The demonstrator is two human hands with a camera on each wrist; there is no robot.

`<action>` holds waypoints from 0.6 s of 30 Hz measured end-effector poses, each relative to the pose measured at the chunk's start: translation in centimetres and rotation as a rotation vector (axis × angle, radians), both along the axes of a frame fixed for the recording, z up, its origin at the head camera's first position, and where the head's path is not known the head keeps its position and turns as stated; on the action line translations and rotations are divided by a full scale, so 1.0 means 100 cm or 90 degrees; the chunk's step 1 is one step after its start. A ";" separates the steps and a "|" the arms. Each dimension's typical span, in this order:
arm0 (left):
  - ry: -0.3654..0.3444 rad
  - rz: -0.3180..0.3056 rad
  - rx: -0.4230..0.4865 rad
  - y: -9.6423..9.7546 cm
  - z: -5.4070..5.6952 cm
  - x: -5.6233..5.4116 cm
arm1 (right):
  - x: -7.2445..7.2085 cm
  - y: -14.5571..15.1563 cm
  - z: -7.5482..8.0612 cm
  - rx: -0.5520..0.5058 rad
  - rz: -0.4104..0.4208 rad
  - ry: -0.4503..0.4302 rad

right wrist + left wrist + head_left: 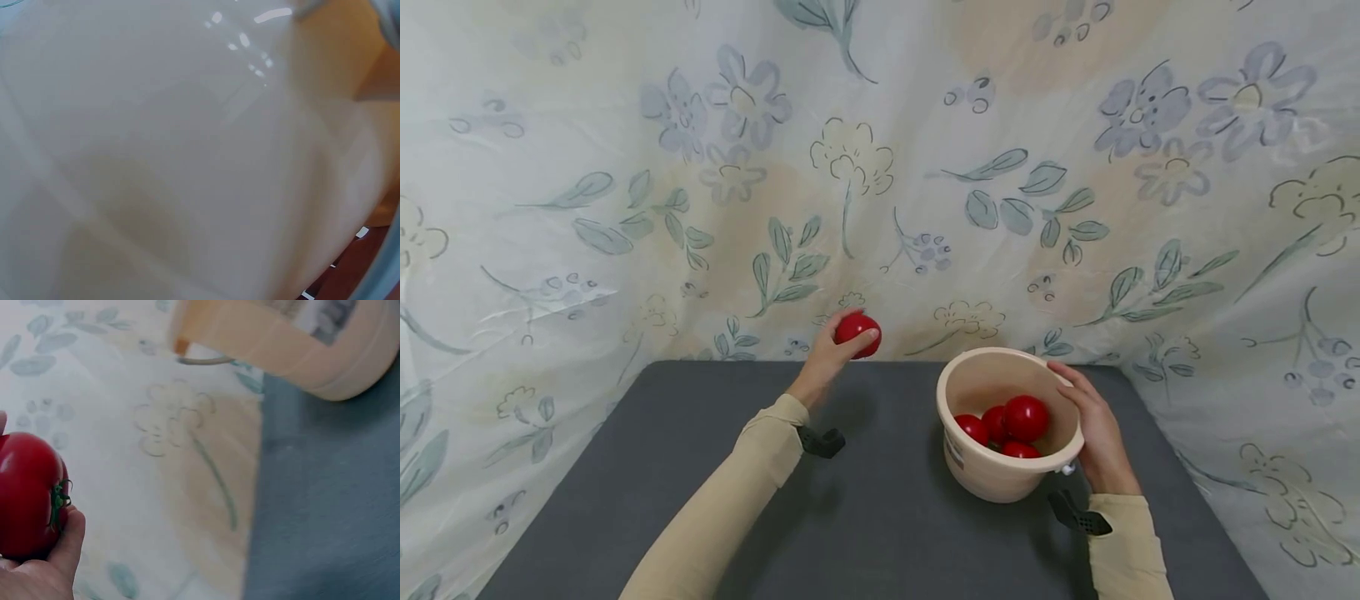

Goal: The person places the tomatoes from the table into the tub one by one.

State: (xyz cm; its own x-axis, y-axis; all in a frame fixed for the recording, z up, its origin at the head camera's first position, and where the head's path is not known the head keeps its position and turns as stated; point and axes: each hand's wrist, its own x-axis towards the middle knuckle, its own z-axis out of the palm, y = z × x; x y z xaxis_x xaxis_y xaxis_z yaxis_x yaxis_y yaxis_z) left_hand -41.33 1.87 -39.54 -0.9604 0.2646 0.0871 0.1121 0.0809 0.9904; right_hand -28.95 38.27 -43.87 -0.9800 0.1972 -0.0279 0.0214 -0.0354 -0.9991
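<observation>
In the head view my left hand grips a red tomato above the far edge of the table. The left wrist view shows the same tomato with its green stem end facing the thumb. On the right, a beige plastic bucket stands on the table with several red tomatoes inside. My right hand holds the bucket at its right side, fingers at the rim. The bucket's pale wall fills most of the right wrist view, and that hand's fingers are hidden there.
A dark grey table lies under the bucket. Floral cloth hangs behind the table and along both sides. A black strap mount sits on the left wrist, another on the right.
</observation>
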 end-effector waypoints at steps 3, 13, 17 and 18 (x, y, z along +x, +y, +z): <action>0.032 -0.025 -0.014 0.000 0.015 -0.002 | 0.000 0.000 0.000 0.001 -0.003 -0.004; 0.089 -0.052 -0.034 0.013 0.047 0.001 | 0.001 0.000 0.000 0.007 -0.004 -0.014; 0.103 -0.072 -0.046 0.020 0.055 0.007 | 0.001 0.001 0.001 0.009 0.001 -0.012; 0.104 -0.076 -0.045 0.023 0.057 0.009 | 0.002 0.001 0.001 0.010 -0.001 -0.013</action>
